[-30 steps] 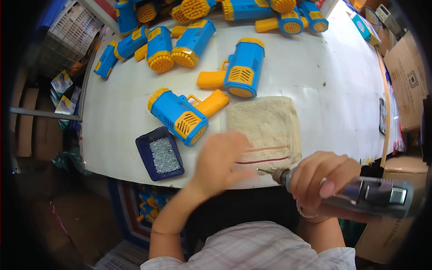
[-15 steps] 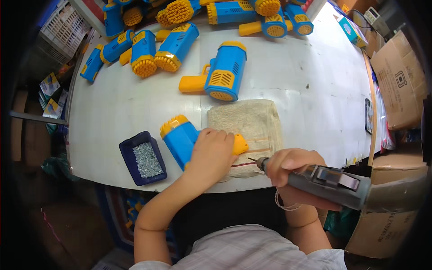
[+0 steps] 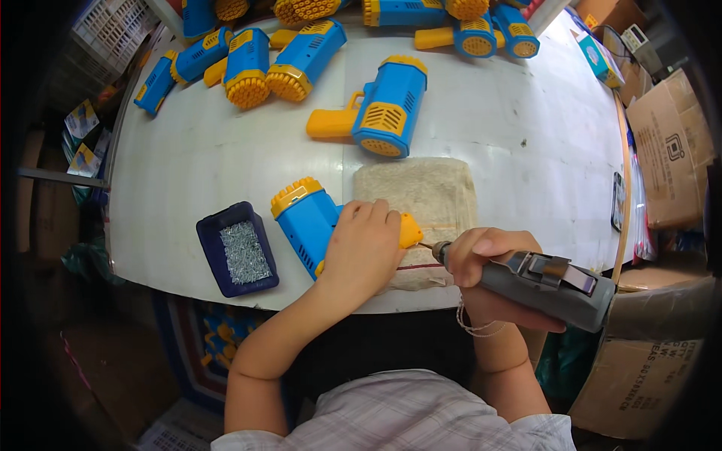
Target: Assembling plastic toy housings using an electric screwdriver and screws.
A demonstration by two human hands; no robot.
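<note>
My left hand presses down on a blue and yellow toy gun that lies on the white table, its yellow handle resting on a beige cloth. My right hand grips a grey electric screwdriver. Its bit tip touches the yellow handle end beside my left fingers. A small dark blue tray full of silver screws sits just left of the toy.
Another blue and yellow toy gun lies behind the cloth. Several more are piled along the table's far edge. Cardboard boxes stand at the right. A dark phone lies near the table's right edge.
My left hand pulled the toy gun from the table's middle onto the cloth's near side and pressed it down. The right hand brought the screwdriver tip up to the toy's handle.
</note>
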